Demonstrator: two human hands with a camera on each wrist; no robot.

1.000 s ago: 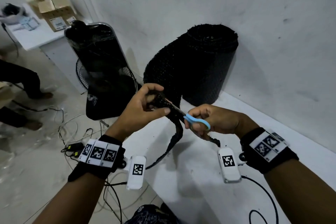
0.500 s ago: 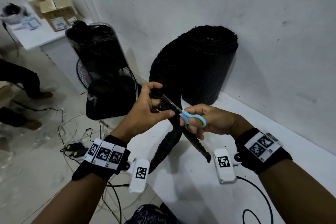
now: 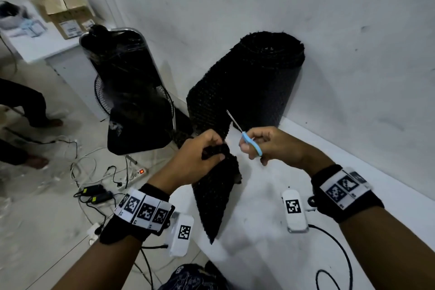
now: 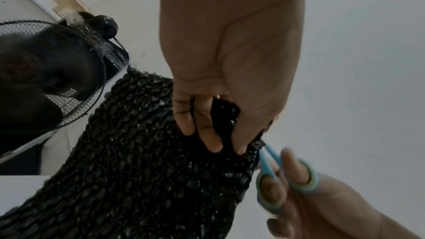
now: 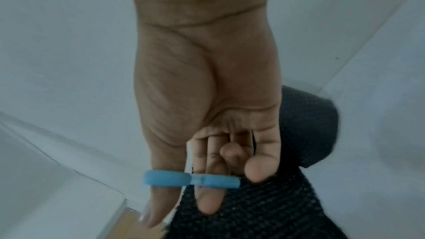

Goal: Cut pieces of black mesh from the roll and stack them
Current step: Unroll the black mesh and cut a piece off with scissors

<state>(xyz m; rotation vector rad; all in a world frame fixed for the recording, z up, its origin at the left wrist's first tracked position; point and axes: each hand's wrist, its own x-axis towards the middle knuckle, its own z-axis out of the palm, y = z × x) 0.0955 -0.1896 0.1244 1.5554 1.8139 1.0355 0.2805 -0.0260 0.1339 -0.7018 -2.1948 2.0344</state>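
- Roll of black mesh [image 3: 256, 77] stands upright on the white desk [image 3: 270, 207], leaning at the wall [image 3: 353, 30].
- A loose length of mesh [image 3: 214, 205] runs from the roll's near side toward the person and hangs past the desk's front edge; whether it is fully cut free of the roll cannot be told.
- Left hand [image 3: 195, 162], in front of the roll: fingers [image 4: 208, 134] curled, pinching a bunched fold of the mesh against the thumb.
- Right hand [image 3: 270, 146], just right of the left hand, in front of the roll: thumb and fingers [image 5: 210, 192] threaded through the handle loops of the blue-handled scissors [image 3: 249, 140], remaining fingers curled in.
- Scissor blades point up and away, toward the roll's lower edge; blades look nearly together, tip clear of the mesh in the head view.
- Both wrists carry black bands with printed square markers and white camera units.
- Left of the roll, on the floor: a black pedestal fan [image 3: 131, 92] wrapped partly in plastic film.
- Floor further left of the roll: tangled cables, a power strip [image 3: 138, 173], adapters.
- Far left beyond the fan: a second white desk with cardboard boxes [image 3: 66, 16]; another person's legs at the frame edge.
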